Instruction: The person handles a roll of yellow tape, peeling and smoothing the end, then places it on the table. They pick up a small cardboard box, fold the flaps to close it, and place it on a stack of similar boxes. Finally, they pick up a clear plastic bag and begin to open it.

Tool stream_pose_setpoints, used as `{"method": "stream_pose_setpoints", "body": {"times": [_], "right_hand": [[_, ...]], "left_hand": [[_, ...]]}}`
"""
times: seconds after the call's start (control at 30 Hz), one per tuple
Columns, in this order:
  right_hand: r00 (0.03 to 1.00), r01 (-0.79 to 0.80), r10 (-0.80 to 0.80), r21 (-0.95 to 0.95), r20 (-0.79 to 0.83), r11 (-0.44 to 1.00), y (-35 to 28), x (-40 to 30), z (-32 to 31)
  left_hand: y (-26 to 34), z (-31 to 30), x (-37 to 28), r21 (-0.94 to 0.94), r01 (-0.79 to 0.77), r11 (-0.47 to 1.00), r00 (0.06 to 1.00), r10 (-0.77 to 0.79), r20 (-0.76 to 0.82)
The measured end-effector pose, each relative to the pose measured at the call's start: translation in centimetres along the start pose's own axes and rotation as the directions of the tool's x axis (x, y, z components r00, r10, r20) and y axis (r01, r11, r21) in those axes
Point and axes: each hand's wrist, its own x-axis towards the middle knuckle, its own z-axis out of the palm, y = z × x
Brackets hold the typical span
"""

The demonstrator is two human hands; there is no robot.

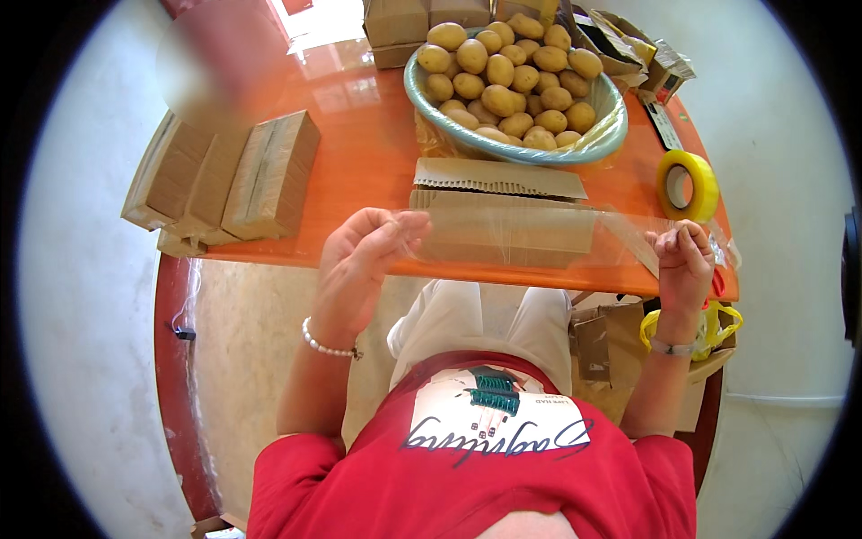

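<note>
A strip of clear packing tape (498,229) is stretched between my two hands. My left hand (367,252) pinches one end between thumb and fingers. At the other end, my right hand (683,252) grips the tape with its fingers curled in. Behind the strip, near the table's front edge, lies a cardboard box (498,195) with a torn corrugated edge along its top. The strip passes in front of the box; whether it touches the cardboard, I cannot tell. A yellow roll of tape (704,185) stands on the table beyond my right hand.
Several potatoes (498,101) fill a plastic-lined basin (518,156) at the back of the orange table (350,148). Closed cardboard boxes (269,178) stand at the left. Red-handled scissors (718,283) lie near my right wrist, above a yellow-handled plastic bag (707,333) in an open carton.
</note>
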Motion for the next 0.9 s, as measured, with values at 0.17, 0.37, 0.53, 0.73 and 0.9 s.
{"method": "stream_pose_setpoints", "body": {"times": [0.17,0.37,0.53,0.73,0.9], "right_hand": [[0.985,-0.104,0.103,-0.004,-0.139,0.995,0.8,-0.1,1.4],[0.975,-0.140,0.149,0.066,-0.163,0.988,1.7,0.9,1.9],[0.968,-0.145,0.156,0.070,-0.198,0.987,2.3,1.6,2.0],[0.965,-0.135,0.148,0.074,-0.215,0.988,2.5,1.5,1.3],[0.944,-0.162,0.166,0.041,-0.285,0.986,3.2,1.1,1.4]], "left_hand": [[-0.1,-1.4,3.2,0.032,0.029,0.999,0.999,-0.030,0.020],[1.0,-1.5,4.3,0.158,0.100,0.982,0.995,-0.100,-0.004],[0.0,-1.1,4.1,0.314,0.009,0.949,1.000,-0.016,0.022],[0.8,-0.5,4.8,0.419,0.090,0.903,0.995,-0.103,0.008],[1.3,-0.9,5.5,0.336,0.145,0.931,0.989,-0.144,-0.030]]}}
